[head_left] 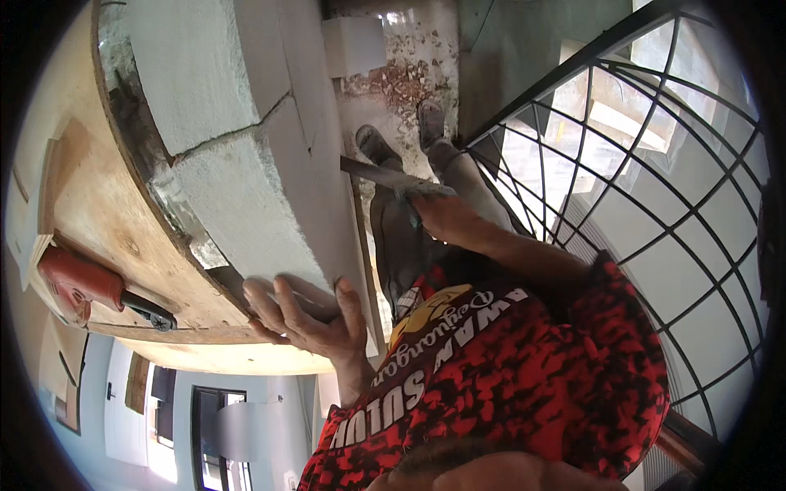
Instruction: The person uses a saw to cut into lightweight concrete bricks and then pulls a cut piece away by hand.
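Observation:
My left hand rests on the near end of a row of pale grey blocks, its fingers spread and the thumb along the side face. A dark crack-like joint runs between this block and the one beyond it. My right hand, at the right of the blocks, is closed round the handle of a long flat-bladed tool. Its narrow grey blade reaches left toward the blocks' side. A bit of teal shows by the grip; the tool's exact kind is unclear.
A red and black power tool lies on a plywood sheet at the left. A black metal grille stands to the right. Reddish rubble covers the floor beyond my feet, near another pale block.

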{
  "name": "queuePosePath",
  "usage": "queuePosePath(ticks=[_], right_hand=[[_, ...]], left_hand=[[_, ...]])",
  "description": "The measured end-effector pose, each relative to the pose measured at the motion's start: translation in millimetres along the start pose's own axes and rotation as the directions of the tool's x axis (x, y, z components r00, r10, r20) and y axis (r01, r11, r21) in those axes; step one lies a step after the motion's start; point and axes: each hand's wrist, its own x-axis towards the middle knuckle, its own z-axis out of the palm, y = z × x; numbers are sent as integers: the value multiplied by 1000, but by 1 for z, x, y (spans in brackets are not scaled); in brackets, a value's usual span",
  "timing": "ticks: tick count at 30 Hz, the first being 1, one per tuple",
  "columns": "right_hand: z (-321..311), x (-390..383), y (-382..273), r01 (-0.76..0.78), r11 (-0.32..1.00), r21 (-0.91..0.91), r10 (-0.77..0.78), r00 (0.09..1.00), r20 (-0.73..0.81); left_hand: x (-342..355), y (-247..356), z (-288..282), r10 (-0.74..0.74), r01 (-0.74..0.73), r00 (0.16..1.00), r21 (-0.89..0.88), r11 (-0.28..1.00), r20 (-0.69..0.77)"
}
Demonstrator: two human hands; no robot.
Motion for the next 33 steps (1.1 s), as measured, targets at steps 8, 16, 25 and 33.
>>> queuePosePath(ticks=[8,16,25,33], right_hand=[[40,74,-1,-78,994,76,54,960,275],[61,107,12,1,998,69,-23,948,317],[26,10,20,17,1000,21,-19,994,107],[31,61,6,-175,975,135,137,958,251]], left_hand=[[5,7,4,-12,12,1000,-23,1000,12],[1,5,-4,43,-43,999,-13,999,14],[-6,-2,-4,40,-40,999,30,999,3],[4,-6,7,76,-76,997,-2,997,-4]])
